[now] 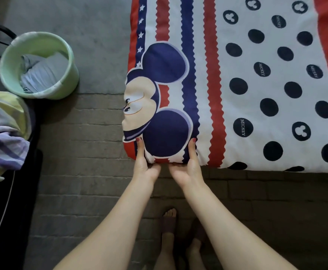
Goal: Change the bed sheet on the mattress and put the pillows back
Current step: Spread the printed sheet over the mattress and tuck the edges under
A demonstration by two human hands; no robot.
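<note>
1. The bed sheet [237,84], a printed cotton cover with red and navy zigzag stripes, navy dots and a large cartoon mouse head, lies spread flat over the mattress directly ahead of our hands; it already covers all of the top that we can see.
2. Our left hand [144,164] grips the near corner of that sheet, thumb up along the outer side and fingers curled beneath the edge.
3. Our right hand [188,166] holds the same corner just to the right of the left one, thumb lying on top of the fabric and fingers wrapped under the near edge.
4. We judge the step in hand to be fitting or tucking this corner round the mattress, so the sheet change looks nearly done at this end.
5. We cannot tell whether the far corners are tucked; they are out of view.
6. No pillow shows on the bed, so putting the pillows back appears to remain.
7. Well to the left of our hands on the grey brick-patterned floor [81,152] stands a pale green round plastic bucket [9,61] holding crumpled grey cloth [42,73].
8. Nearer, at the far left, rests a heap of pastel striped fabric [1,133]; whether it is pillows or bedding we cannot say.
</note>
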